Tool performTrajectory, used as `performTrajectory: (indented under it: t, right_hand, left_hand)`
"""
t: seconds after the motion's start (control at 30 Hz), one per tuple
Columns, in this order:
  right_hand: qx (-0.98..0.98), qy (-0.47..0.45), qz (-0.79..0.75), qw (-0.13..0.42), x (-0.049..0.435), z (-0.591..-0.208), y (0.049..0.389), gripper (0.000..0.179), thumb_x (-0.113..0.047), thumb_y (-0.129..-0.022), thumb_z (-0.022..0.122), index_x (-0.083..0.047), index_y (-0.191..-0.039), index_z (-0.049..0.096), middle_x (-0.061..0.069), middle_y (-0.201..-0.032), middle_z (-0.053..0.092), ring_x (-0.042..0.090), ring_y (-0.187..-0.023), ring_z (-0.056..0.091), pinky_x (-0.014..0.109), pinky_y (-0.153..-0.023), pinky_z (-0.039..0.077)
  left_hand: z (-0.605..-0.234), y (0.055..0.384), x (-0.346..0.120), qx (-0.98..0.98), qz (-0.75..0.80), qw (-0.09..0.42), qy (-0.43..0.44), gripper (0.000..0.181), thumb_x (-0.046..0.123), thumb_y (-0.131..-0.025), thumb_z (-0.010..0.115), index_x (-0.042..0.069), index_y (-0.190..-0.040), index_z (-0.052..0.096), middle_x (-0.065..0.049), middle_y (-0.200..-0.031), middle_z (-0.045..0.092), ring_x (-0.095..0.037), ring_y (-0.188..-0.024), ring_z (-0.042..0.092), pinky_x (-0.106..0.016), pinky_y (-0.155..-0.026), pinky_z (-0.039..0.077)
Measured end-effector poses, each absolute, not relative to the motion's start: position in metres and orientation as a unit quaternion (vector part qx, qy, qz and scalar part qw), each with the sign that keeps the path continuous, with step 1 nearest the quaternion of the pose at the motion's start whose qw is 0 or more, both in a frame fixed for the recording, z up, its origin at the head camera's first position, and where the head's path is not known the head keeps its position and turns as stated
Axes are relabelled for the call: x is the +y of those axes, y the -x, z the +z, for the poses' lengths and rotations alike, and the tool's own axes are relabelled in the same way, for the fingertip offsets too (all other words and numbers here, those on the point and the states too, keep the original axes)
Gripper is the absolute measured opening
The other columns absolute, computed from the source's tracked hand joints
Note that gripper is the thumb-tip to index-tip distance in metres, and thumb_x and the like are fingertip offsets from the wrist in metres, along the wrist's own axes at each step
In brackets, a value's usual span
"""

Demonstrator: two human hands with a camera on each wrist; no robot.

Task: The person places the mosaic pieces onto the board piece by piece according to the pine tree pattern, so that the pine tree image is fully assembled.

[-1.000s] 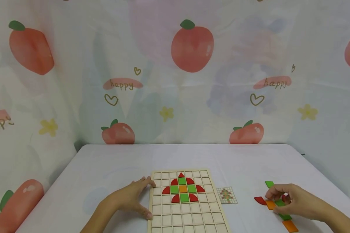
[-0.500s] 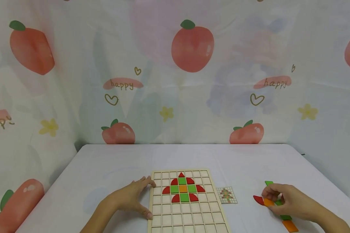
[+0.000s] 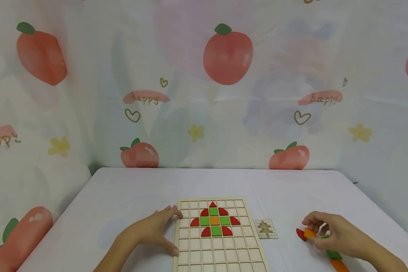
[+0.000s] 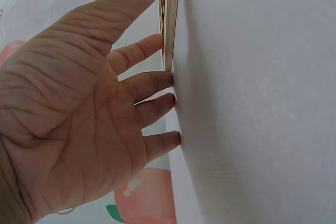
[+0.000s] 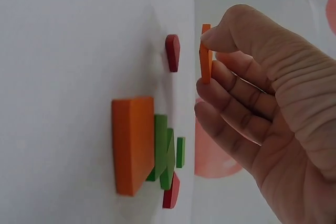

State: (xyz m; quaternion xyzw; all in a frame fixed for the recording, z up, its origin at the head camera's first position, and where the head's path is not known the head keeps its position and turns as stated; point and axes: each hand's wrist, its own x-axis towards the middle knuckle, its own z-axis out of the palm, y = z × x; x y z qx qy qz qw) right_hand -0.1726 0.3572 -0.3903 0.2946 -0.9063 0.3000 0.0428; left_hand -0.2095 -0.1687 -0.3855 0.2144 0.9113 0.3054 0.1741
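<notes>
My right hand (image 3: 341,234) pinches an orange square tile (image 3: 309,233) between thumb and fingers. The right wrist view shows that orange tile (image 5: 206,66) on edge, raised off the white table. Beneath and around the hand lie loose tiles: a red quarter-round tile (image 3: 300,235), green tiles (image 3: 334,255) and another orange tile (image 5: 137,145). My left hand (image 3: 153,229) rests against the left side of a wooden grid board (image 3: 217,257), thumb and fingers spread along its edge. Red, green and one orange tile form a tree-like pattern in the board's upper half.
A small card (image 3: 266,229) printed with a tree pattern on a grid lies just right of the board. In the right wrist view, a red tile (image 5: 170,192) and a small green tile (image 5: 180,152) lie beyond the others. A printed cloth wall (image 3: 204,151) stands behind the table.
My right hand has taken hold of the orange tile beside the red one and lifted it slightly. The left hand stays at the board's edge. The head view has shifted a little.
</notes>
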Motion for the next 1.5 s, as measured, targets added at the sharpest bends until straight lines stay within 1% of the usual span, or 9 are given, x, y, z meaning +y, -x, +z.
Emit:
performTrajectory:
  t: [0.13,0.3,0.43,0.57,0.7,0.8,1.07,1.27,1.5]
  right_hand:
    - [-0.902,-0.306,0.3,0.041,0.346,-0.383,0.172,0.038,0.003,-0.075,0.084,-0.008,-0.107,0.065,-0.014,-0.094,0.065,0.005,-0.078,0.057,0.021,-0.065,0.052]
    - [-0.888,-0.343,0.299,0.067,0.326,-0.375,0.174,0.042,0.004,-0.073,0.085,-0.012,-0.106,0.065,-0.014,-0.093,0.066,0.005,-0.078,0.059,0.023,-0.065,0.052]
    - [-0.879,-0.36,0.306,0.064,0.31,-0.371,0.178,0.043,0.006,-0.073,0.084,-0.015,-0.105,0.064,-0.015,-0.092,0.066,0.005,-0.078,0.06,0.023,-0.063,0.053]
    - [-0.877,-0.367,0.306,0.058,0.296,-0.369,0.18,0.044,0.006,-0.073,0.082,-0.017,-0.106,0.064,-0.014,-0.093,0.066,0.006,-0.08,0.059,0.023,-0.059,0.051]
    - [-0.865,-0.398,0.297,0.073,0.281,-0.369,0.184,0.046,0.004,-0.072,0.084,-0.018,-0.106,0.064,-0.013,-0.093,0.066,0.006,-0.081,0.06,0.023,-0.062,0.051]
    - [-0.859,-0.415,0.29,0.078,0.27,-0.369,0.186,0.046,0.004,-0.071,0.084,-0.018,-0.106,0.064,-0.013,-0.093,0.066,0.005,-0.081,0.06,0.024,-0.067,0.052]
    - [-0.874,-0.396,0.278,0.033,0.244,-0.365,0.187,0.038,-0.006,-0.077,0.084,-0.02,-0.106,0.064,-0.018,-0.093,0.063,0.004,-0.083,0.058,0.024,-0.069,0.052]
    - [-0.869,-0.409,0.276,0.029,0.224,-0.365,0.188,0.034,-0.009,-0.079,0.084,-0.018,-0.105,0.065,-0.018,-0.094,0.063,0.002,-0.085,0.059,0.025,-0.071,0.054]
    - [-0.865,-0.419,0.276,0.003,0.203,-0.366,0.19,0.029,-0.011,-0.082,0.082,-0.02,-0.104,0.065,-0.019,-0.094,0.063,0.002,-0.085,0.06,0.024,-0.072,0.055]
  left_hand:
    - [-0.386,0.21,-0.168,0.91,0.306,0.175,-0.219,0.085,0.042,-0.063,0.097,0.028,-0.132,0.052,-0.019,-0.166,0.029,-0.056,-0.149,0.02,-0.074,-0.115,0.022]
    - [-0.386,0.21,-0.167,0.91,0.306,0.175,-0.217,0.084,0.041,-0.062,0.098,0.029,-0.132,0.052,-0.019,-0.165,0.029,-0.058,-0.148,0.02,-0.075,-0.114,0.023]
    - [-0.386,0.21,-0.167,0.912,0.304,0.174,-0.214,0.084,0.041,-0.062,0.098,0.029,-0.131,0.052,-0.018,-0.165,0.03,-0.059,-0.147,0.021,-0.076,-0.113,0.024]
    - [-0.386,0.21,-0.166,0.912,0.302,0.175,-0.215,0.084,0.042,-0.063,0.097,0.03,-0.131,0.051,-0.018,-0.166,0.029,-0.058,-0.148,0.021,-0.075,-0.114,0.024]
    - [-0.385,0.209,-0.166,0.913,0.3,0.173,-0.218,0.085,0.042,-0.062,0.097,0.028,-0.132,0.051,-0.019,-0.166,0.029,-0.058,-0.148,0.021,-0.074,-0.115,0.024]
    - [-0.383,0.208,-0.166,0.914,0.296,0.173,-0.215,0.085,0.041,-0.062,0.098,0.028,-0.132,0.051,-0.018,-0.166,0.029,-0.058,-0.148,0.022,-0.075,-0.114,0.024]
    - [-0.381,0.207,-0.165,0.915,0.297,0.175,-0.21,0.085,0.04,-0.062,0.098,0.028,-0.132,0.051,-0.019,-0.166,0.029,-0.06,-0.147,0.022,-0.075,-0.113,0.024]
    - [-0.38,0.207,-0.165,0.915,0.296,0.173,-0.212,0.085,0.04,-0.062,0.098,0.026,-0.132,0.052,-0.02,-0.165,0.03,-0.058,-0.148,0.022,-0.074,-0.114,0.025]
    - [-0.38,0.207,-0.167,0.914,0.298,0.171,-0.217,0.084,0.038,-0.063,0.098,0.025,-0.132,0.052,-0.021,-0.164,0.031,-0.058,-0.148,0.023,-0.074,-0.114,0.025]
